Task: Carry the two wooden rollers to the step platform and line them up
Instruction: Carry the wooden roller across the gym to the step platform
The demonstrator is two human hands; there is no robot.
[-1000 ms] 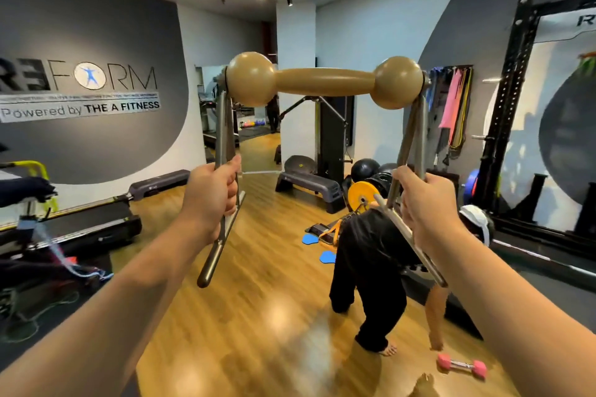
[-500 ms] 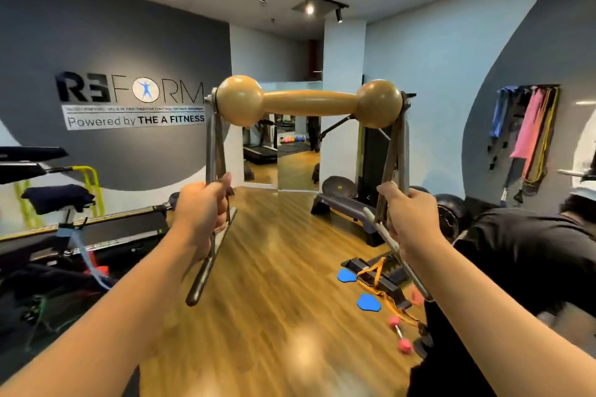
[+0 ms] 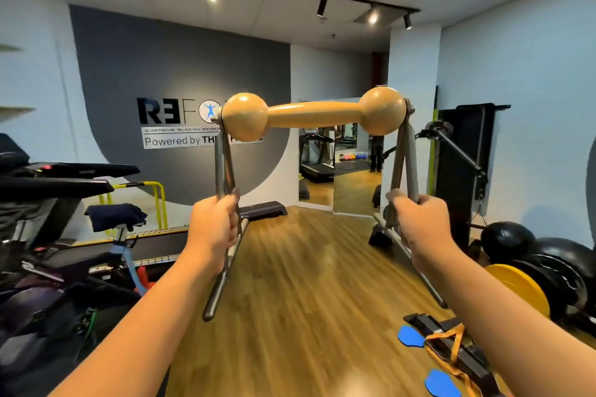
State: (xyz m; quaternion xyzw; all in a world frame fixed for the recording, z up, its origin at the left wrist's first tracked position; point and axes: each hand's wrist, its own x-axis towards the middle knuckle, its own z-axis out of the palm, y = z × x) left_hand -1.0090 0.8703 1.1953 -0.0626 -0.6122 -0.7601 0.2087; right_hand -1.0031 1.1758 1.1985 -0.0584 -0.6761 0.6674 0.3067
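I hold one wooden roller (image 3: 314,114) up at chest height in front of me: a tan dumbbell-shaped bar with two round ends on a grey metal frame. My left hand (image 3: 213,229) grips the frame's left legs and my right hand (image 3: 419,226) grips its right legs. A dark step platform (image 3: 264,210) lies on the floor by the far grey wall, beyond my left hand. Another dark step (image 3: 377,234) shows partly behind the frame's right legs. No second roller is in view.
Exercise bikes and a treadmill (image 3: 64,235) crowd the left side. Black balls and a yellow weight plate (image 3: 519,290) sit at the right, with blue pads and an orange strap (image 3: 445,348) on the wooden floor. A mirror (image 3: 335,155) stands on the far wall.
My view has swung left and the person bending on the right has gone out of sight. The roller stays in both hands, now lower in view, and the far step platform has come into sight.
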